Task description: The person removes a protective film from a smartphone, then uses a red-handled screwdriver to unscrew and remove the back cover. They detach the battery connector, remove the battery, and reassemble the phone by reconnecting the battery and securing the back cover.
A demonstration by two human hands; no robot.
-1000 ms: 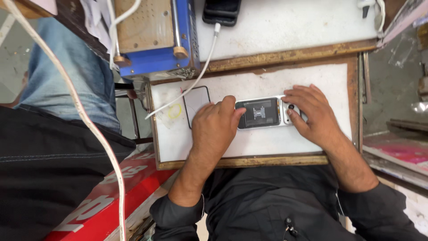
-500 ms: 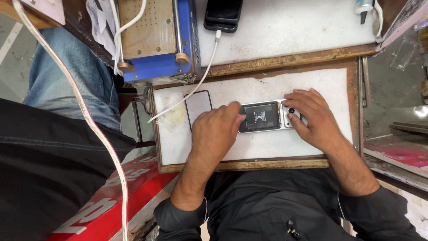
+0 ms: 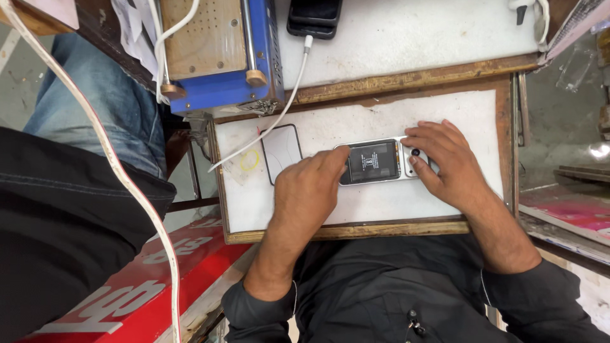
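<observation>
My left hand [image 3: 308, 190] lies flat over the near left end of an opened phone [image 3: 375, 162] that rests face down on the white work board [image 3: 356, 127], its back off so the dark inner plate shows. The fingers of that hand are loosely curled and pressed down on the phone's edge rather than wrapped around it, the forefinger stretched along the top left corner. My right hand [image 3: 448, 162] covers the other end, where the camera block sits; its fingers are spread and slightly bent, the tips resting on the silver frame and pinning it to the board, with the thumb tucked against the near side. Neither hand lifts the phone; both hold it down where it lies, about the middle of the board, lengthwise from left to right. Just beside my left hand, to its left, a thin glass panel with a black border [image 3: 281, 151] lies flat on the board, and a white cable [image 3: 279, 114] crosses over its upper corner. A small yellowish ring mark [image 3: 249, 159] shows on the board next to that panel. Beyond the wooden rim, on the farther shelf, a blue machine with a wooden top [image 3: 219, 57] stands at the left, and a dark phone [image 3: 312, 16] lies plugged into the cable's far end.
</observation>
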